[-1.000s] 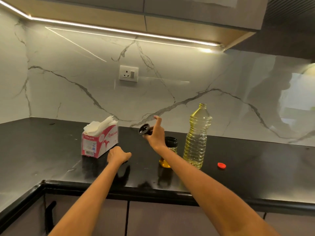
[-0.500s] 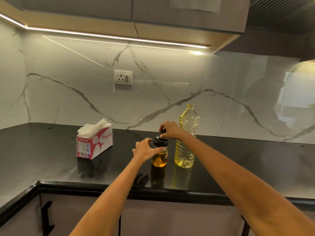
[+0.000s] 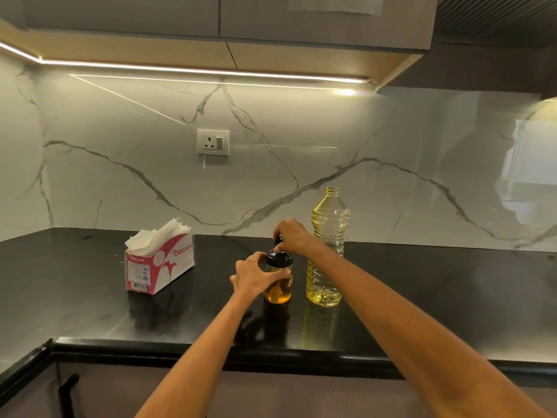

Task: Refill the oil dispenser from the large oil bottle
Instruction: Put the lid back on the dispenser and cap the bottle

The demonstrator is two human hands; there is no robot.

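Observation:
A small glass oil dispenser (image 3: 278, 292) with amber oil in its lower part stands on the black counter (image 3: 422, 297). Its black lid (image 3: 280, 259) sits on top. My left hand (image 3: 256, 274) wraps around the dispenser's glass body from the left. My right hand (image 3: 294, 238) grips the black top of the lid from above. Just to the right stands the large clear oil bottle (image 3: 327, 251), uncapped and upright, with yellow oil filling most of it.
A red and white tissue box (image 3: 159, 263) sits on the counter to the left. A wall socket (image 3: 212, 142) is on the marble backsplash. The counter's front edge (image 3: 211, 346) runs below my forearms, with a corner at the left.
My right hand brought the black lid from the air down onto the dispenser. My left hand moved right from the counter and took hold of the dispenser's body. The view shifted left.

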